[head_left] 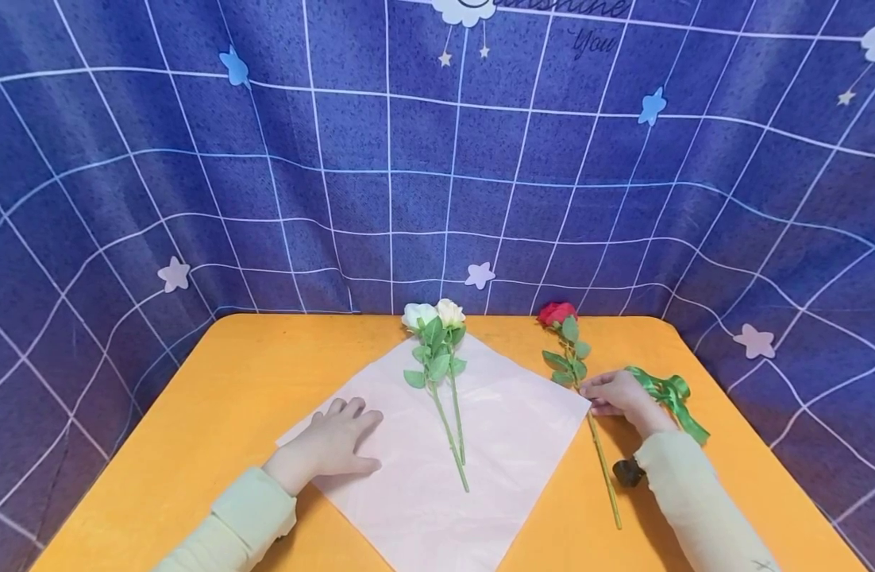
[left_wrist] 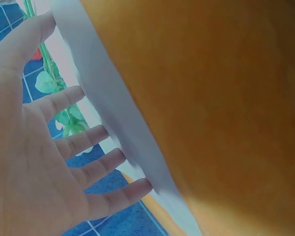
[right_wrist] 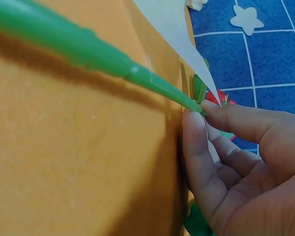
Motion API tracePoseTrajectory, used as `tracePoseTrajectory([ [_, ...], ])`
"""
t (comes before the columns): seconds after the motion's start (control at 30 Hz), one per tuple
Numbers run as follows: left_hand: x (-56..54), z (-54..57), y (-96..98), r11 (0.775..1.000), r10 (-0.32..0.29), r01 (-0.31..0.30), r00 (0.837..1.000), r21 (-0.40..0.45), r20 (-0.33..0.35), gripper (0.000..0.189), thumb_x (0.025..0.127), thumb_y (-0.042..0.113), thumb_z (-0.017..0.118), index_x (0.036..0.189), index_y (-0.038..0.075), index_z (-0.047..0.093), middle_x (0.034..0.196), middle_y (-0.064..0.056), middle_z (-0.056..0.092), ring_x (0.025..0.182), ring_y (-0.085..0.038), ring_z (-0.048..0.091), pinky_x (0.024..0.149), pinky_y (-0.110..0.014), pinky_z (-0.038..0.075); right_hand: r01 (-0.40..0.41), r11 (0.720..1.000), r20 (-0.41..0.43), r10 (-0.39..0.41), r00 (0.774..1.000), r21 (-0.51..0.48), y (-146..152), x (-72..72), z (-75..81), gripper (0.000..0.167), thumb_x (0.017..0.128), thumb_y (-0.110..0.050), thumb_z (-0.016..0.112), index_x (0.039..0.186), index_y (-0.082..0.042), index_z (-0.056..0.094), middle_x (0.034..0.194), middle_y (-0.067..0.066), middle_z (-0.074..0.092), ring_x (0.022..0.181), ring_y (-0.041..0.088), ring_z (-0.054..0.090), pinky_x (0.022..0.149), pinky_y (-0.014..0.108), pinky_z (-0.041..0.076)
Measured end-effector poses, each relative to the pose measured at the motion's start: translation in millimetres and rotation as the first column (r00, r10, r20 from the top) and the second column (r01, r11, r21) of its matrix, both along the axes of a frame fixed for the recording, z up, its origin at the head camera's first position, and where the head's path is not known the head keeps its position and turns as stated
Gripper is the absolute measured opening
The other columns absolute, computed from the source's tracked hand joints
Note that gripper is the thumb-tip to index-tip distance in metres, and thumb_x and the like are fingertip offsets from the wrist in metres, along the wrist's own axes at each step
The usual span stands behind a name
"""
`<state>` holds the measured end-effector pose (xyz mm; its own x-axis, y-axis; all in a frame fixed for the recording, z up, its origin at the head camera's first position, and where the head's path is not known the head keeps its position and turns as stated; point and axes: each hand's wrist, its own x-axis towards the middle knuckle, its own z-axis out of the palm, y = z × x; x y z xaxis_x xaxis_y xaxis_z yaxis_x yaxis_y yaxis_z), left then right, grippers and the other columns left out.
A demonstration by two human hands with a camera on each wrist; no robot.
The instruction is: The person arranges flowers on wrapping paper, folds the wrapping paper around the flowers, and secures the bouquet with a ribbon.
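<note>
A pale pink sheet of wrapping paper (head_left: 509, 445) lies turned cornerwise on the table. On it rest a white rose (head_left: 419, 315) and a cream rose (head_left: 449, 313), their leafy stems side by side. My left hand (head_left: 333, 445) rests on the paper's left part with fingers spread, fingertips touching the sheet in the left wrist view. To the right of the paper, my right hand (head_left: 612, 395) pinches the green stem of a red rose (head_left: 556, 313) between thumb and forefinger, just below its leaves. The paper's right corner overlaps that stem near the fingers.
A green satin ribbon (head_left: 673, 393) lies beyond the right hand. Beside the right forearm sits a small dark object (head_left: 628, 473). The orange table (head_left: 266, 357) meets a blue grid-patterned curtain (head_left: 409, 199) at the back and sides.
</note>
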<state>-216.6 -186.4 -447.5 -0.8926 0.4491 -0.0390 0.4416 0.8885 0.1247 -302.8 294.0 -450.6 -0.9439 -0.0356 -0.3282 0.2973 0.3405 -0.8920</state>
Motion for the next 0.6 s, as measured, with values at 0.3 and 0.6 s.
tracePoseTrajectory([
  [0.3,-0.1,-1.0,0.4,1.000,0.008,-0.008,1.000,-0.001,0.002,0.072,0.075,0.056,0.067,0.133,0.018,0.051,0.132,-0.018,0.046,0.118,-0.041,0.040,0.081,-0.059,0.041,0.022,1.000,-0.019,-0.022,1.000,-0.005,3,-0.4,5.1,0.038,0.089,-0.005,0.062,0.120,0.015,0.052,0.073,0.000,0.064,0.061,0.008,0.059,0.061,0.025,0.055],
  [0.6,-2.5,-4.6,-0.4,1.000,0.008,-0.008,1.000,0.002,-0.006,0.071,0.074,0.057,0.067,0.132,0.019,0.051,0.131,-0.015,0.046,0.117,-0.039,0.040,0.080,-0.058,0.041,-0.035,0.999,-0.078,0.037,0.996,0.029,3,4.4,26.2,0.041,0.091,-0.006,0.059,0.121,0.019,0.049,0.079,0.001,0.066,0.064,0.008,0.060,0.063,0.024,0.055],
])
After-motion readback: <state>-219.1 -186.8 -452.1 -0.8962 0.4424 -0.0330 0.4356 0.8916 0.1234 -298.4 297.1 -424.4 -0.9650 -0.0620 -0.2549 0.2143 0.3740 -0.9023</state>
